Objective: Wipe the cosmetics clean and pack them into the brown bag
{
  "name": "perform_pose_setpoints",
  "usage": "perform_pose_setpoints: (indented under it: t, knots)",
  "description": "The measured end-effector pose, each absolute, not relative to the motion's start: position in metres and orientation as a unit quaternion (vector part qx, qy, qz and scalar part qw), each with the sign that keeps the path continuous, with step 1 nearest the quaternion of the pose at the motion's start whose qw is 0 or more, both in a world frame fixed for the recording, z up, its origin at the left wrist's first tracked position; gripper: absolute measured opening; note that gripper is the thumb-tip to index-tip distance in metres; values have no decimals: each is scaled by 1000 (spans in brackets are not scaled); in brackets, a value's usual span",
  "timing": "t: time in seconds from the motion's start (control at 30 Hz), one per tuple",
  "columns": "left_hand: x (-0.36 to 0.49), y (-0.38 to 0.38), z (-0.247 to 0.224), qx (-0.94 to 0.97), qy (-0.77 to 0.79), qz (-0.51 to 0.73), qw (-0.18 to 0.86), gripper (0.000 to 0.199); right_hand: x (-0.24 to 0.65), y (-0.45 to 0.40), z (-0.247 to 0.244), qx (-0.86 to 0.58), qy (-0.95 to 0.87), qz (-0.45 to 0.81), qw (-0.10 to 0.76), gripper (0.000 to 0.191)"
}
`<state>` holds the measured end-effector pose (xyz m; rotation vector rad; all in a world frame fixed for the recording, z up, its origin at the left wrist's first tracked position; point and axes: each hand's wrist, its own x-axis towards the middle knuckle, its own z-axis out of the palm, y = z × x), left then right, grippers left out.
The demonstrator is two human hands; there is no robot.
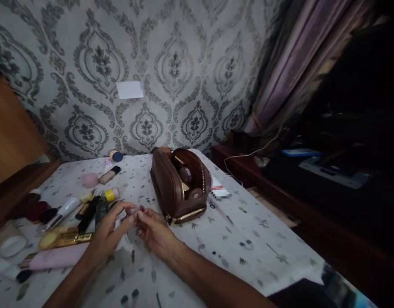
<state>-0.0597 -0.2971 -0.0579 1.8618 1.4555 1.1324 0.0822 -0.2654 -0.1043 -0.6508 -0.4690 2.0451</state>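
Observation:
My left hand and my right hand meet just in front of a brown cosmetic bag. Fingertips of both are pinched together around something small, maybe pinkish, that is too blurred and covered to name. The bag stands upright with its gold zip undone, and a round compact-like item shows inside among other things. Left of my hands lie a yellow-banded bottle, a dark green tube and a long pink tube, partly behind my left forearm.
Many cosmetics crowd the left of the patterned cloth, among them a pink sponge, a foundation bottle and a white-capped jar. A white packet lies right of the bag. Beyond the table's right edge, a cable crosses dark furniture.

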Motion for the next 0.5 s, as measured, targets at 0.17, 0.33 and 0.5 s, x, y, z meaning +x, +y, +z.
perform_pose_setpoints:
  t: [0.17, 0.33, 0.5]
  knots:
    - [-47, -301, -68, 737, 531, 386, 159, 29, 82, -266, -105, -241, -172, 844, 448, 46]
    - [-45, -303, -75, 744, 549, 371, 88, 32, 79, -268, -106, -258, -219, 834, 436, 48]
    - [-53, -299, -79, 705, 605, 369, -3, 39, 79, -275, -103, -249, -380, 785, 422, 51]
